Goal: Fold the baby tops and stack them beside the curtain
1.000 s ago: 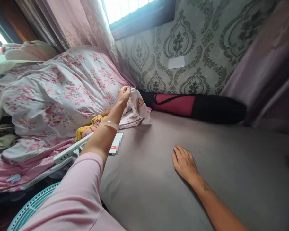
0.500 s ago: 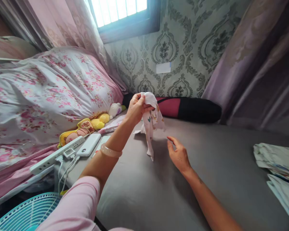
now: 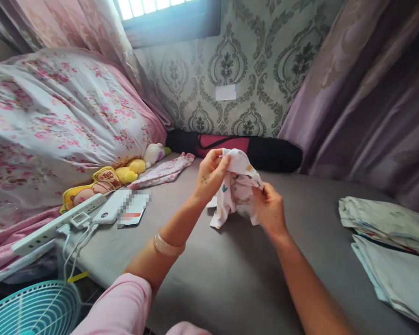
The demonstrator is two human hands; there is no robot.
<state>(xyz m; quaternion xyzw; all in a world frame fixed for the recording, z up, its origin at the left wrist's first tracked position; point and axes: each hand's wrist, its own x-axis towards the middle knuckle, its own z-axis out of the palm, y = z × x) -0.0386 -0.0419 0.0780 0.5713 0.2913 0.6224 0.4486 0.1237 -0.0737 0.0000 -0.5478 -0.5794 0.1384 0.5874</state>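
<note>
A small white printed garment [image 3: 226, 197], likely baby clothing, hangs between both hands above the grey sheet. My left hand [image 3: 212, 173] pinches its upper edge, thumb on the near side. On the opposite side my right hand [image 3: 271, 207] grips the cloth between thumb and fingers, slightly blurred. The fabric is spread between the two hands, and its lower part dangles in loose folds close to the bed. Its exact cut is hidden by the folds.
Folded clothes [image 3: 387, 260] lie at the right. To the left are a power strip [image 3: 61, 223], a white power bank [image 3: 108, 209], plush toys [image 3: 106, 181] and pink patterned clothing [image 3: 165, 171]. A black-and-red long bag [image 3: 275, 151] rests by the wall; a fan [image 3: 31, 309] stands lower left.
My right hand has moved up and taken hold of the garment's right side. The cloth is now stretched between both hands and sits slightly lower. The camera view has shifted right.
</note>
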